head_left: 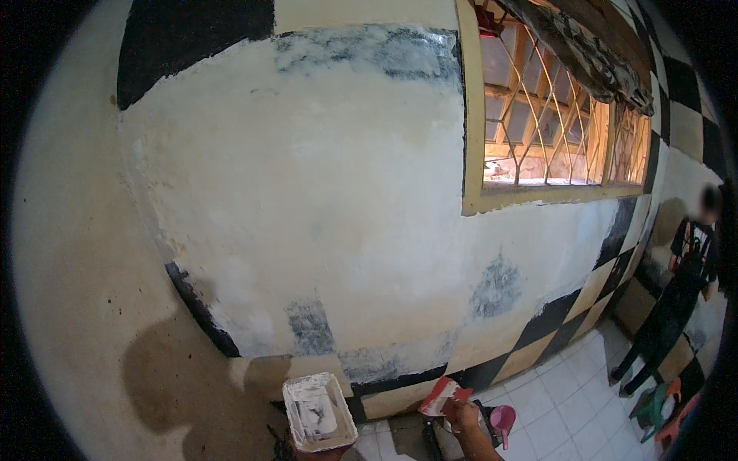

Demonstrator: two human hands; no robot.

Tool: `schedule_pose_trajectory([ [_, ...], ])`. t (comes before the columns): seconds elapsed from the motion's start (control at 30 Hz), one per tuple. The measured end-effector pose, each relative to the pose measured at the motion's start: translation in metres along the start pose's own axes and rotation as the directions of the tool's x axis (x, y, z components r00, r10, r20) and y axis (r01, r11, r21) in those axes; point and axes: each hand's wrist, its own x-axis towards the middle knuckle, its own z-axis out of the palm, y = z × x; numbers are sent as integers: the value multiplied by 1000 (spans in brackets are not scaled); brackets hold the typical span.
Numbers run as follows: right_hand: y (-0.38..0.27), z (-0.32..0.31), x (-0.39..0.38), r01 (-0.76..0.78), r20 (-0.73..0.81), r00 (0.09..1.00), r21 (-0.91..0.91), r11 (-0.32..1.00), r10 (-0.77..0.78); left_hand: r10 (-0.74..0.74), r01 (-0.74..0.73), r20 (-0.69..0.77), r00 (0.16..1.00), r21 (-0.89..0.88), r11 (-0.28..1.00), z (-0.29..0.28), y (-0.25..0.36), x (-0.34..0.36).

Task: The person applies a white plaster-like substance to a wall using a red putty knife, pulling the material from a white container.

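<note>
My right hand [463, 419] is closed around a red putty scraper [439, 395] with white paste on its blade. It is low in the view, in front of the wall's bottom edge. To its left stands a white rectangular tub [290, 409], its rim and inside smeared with white paste. Ahead is a wall [323, 184] coated with uneven white filler, with dark patches showing through in places. My left hand does not show.
A pink dipper [502, 419] lies right of my hand, above white floor tiles [573, 384]. A barred window [550, 115] is at upper right. At far right a person [676, 284] stands near green and red plastic stools [653, 407]. Black and cream checks [542, 323] border the wall.
</note>
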Motion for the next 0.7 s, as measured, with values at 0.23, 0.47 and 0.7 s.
schedule_pose_trajectory([
  [0.23, -1, 12, -49, -136, -107, 987, -149, 979, 121, 7, -6, -18, 1000, 83, 997, 2, -3, -17],
  [0.47, -1, -17, -74, -113, -70, 992, -106, 988, 106, -197, 200, 55, 979, -67, 977, 4, -10, -26],
  [0.7, -3, -53, -103, -102, -151, 982, 72, 992, 112, -399, 396, 20, 917, -173, 902, 32, -16, -53],
])
